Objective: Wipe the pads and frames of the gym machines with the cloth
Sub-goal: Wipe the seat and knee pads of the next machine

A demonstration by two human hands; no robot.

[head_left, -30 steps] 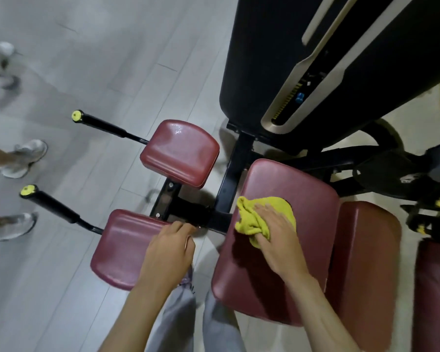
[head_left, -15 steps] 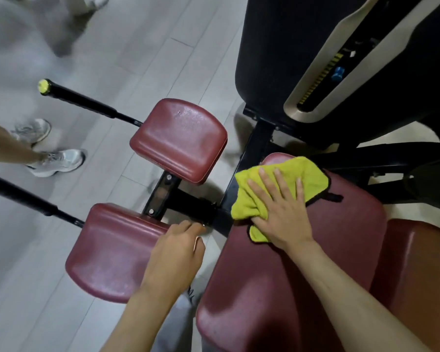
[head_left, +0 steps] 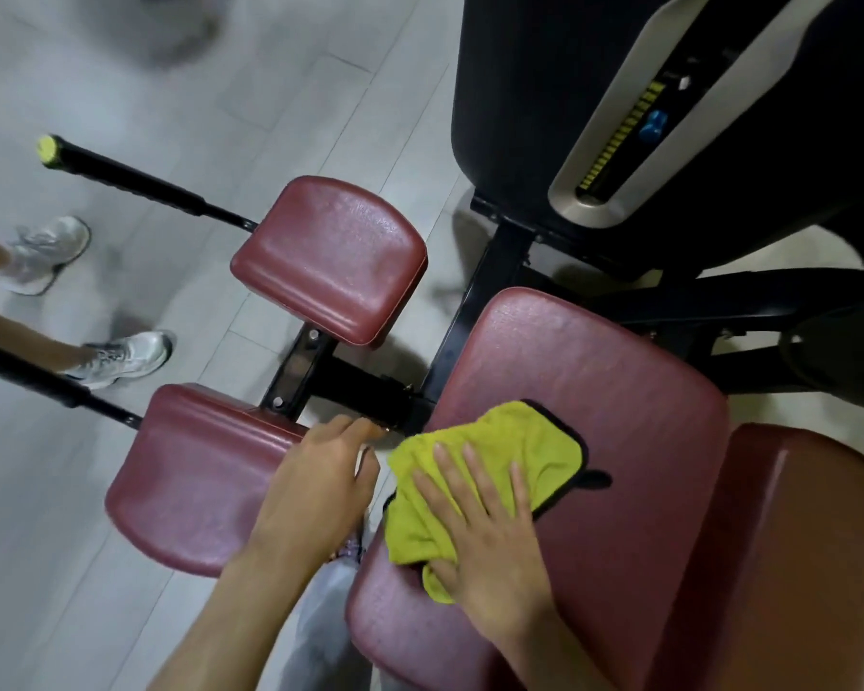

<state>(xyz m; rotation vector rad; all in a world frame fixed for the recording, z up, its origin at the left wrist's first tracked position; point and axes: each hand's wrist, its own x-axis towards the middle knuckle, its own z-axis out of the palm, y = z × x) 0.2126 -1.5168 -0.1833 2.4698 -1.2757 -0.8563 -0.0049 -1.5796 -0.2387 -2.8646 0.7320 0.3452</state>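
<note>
A yellow-green cloth (head_left: 510, 451) with a black edge lies spread on the large dark-red seat pad (head_left: 619, 391). My right hand (head_left: 485, 536) presses flat on the cloth with fingers spread, near the pad's left edge. My left hand (head_left: 315, 491) rests on the right end of the near small red pad (head_left: 185, 476), fingers curled over its edge by the black frame (head_left: 360, 381). A second small red pad (head_left: 330, 256) sits farther away.
Two black handle bars (head_left: 136, 182) with yellow end caps stick out left of the small pads. Another person's legs and white sneakers (head_left: 121, 356) stand at the left on the grey floor. The black weight-stack housing (head_left: 594, 92) rises at the upper right. Another red pad (head_left: 794, 541) lies at the far right.
My right hand has slid the cloth back toward me along the seat pad, down from its far end. The left hand has stayed on the near small pad. The other person's feet have shifted.
</note>
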